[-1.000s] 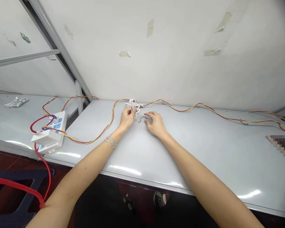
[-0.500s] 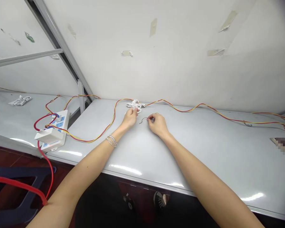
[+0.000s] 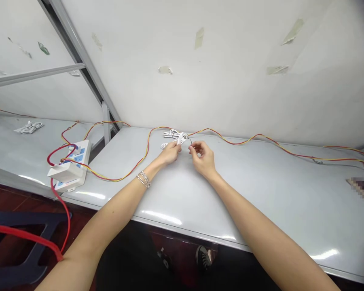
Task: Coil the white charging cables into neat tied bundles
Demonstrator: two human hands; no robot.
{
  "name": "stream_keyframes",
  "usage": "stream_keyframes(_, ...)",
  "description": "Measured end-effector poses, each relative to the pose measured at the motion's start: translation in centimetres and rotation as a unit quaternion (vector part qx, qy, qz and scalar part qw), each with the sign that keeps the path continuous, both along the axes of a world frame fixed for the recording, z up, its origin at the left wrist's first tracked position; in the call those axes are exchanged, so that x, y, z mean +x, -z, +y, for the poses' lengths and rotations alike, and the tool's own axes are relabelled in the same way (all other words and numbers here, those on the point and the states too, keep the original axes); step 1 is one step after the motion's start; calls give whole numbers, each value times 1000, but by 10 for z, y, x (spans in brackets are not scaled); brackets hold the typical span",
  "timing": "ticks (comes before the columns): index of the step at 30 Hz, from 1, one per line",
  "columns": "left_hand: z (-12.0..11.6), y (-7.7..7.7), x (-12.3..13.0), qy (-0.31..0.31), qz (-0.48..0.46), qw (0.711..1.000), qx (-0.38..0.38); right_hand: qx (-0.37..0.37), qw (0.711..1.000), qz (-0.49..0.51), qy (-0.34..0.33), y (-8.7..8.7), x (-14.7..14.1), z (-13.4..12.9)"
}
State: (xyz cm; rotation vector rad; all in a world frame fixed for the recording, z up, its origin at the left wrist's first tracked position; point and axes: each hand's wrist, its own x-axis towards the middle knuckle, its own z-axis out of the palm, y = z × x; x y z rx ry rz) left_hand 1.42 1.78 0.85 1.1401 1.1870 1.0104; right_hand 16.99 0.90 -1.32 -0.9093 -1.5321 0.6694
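My left hand is closed on a folded white cable, its loops standing up past the fingertips. Behind it lies another white cable bundle with a dark tie around it, near the wall. My right hand pinches a thin dark twist tie between thumb and fingertips, just right of the cable. The tie's free end is up close to the cable loops; whether it touches them I cannot tell.
A white power strip with a plugged-in adapter is at left. A red-and-yellow wire runs along the wall. Another white cable bundle lies far left. A red cord hangs over the edge beside a dark blue stool.
My left hand has shifted slightly right and turned the white cable toward my right hand. My right hand has raised the twist tie from the table to beside the cable.
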Motion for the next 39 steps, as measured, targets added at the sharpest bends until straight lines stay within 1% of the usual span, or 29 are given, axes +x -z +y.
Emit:
stream_keyframes(3,-5,-5,4,30,1,1000,6,-5,1000,2,-27,1,-2,-1)
stream_keyframes(5,-7,-6,5,47,-1,999,13,-22,999,13,-45,2,-3,-1)
stream_keyframes(8,-7,-6,5,57,-4,998,27,-67,995,36,-67,4,-4,0)
stream_keyframes(11,-8,-6,6,68,-8,996,52,-129,986,64,-85,5,-4,4)
stream_keyframes(14,-9,-7,7,98,-20,991,88,-179,973,89,-116,5,-3,6)
stream_keyframes(17,-10,-8,8,124,-32,985,114,-209,961,96,-155,3,-2,7)
stream_keyframes(20,-8,-4,8,133,-34,984,116,-233,949,97,-187,0,1,7)
stream_keyframes(24,-2,8,4,122,-15,983,132,-266,936,93,-212,-4,4,7)
stream_keyframes(26,0,13,2,102,-6,984,144,-273,935,92,-206,-5,5,7)
stream_keyframes(28,1,15,1,90,-5,985,146,-270,938,91,-197,-4,5,7)
stream_keyframes(35,-6,4,2,96,-50,990,91,-241,950,75,-186,0,2,8)
stream_keyframes(39,-5,2,-1,78,-54,990,106,-206,965,66,-150,4,0,9)
